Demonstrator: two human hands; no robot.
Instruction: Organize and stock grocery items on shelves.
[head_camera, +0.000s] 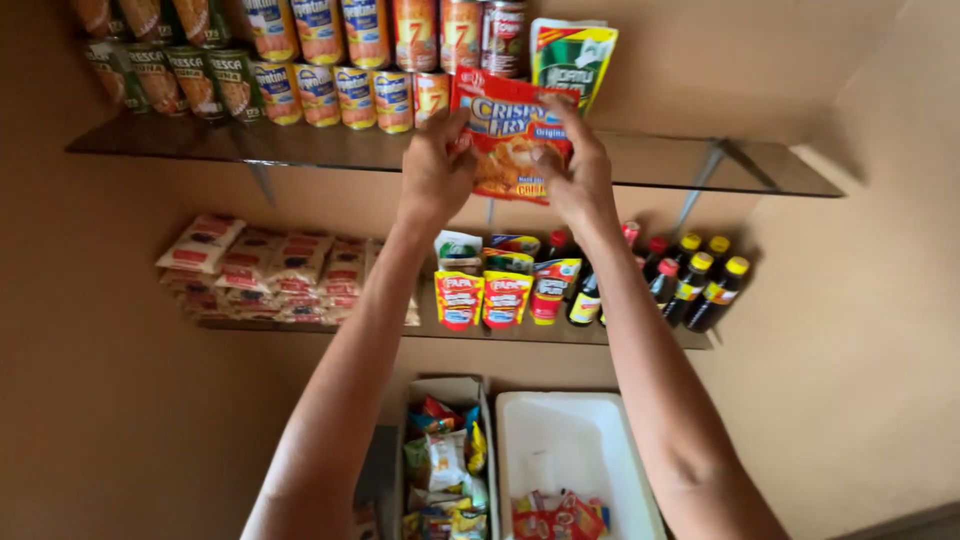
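Note:
Both my hands are raised to the upper glass shelf. My left hand and my right hand grip the two sides of a red and orange food packet, held upright at the shelf's front edge. Just behind the packet stands a green and yellow pouch, and to its left are rows of stacked tins.
The lower shelf carries stacked pale sachets, red sauce pouches and dark bottles with yellow and red caps. Below stand a cardboard box of mixed packets and a white tub holding red packets.

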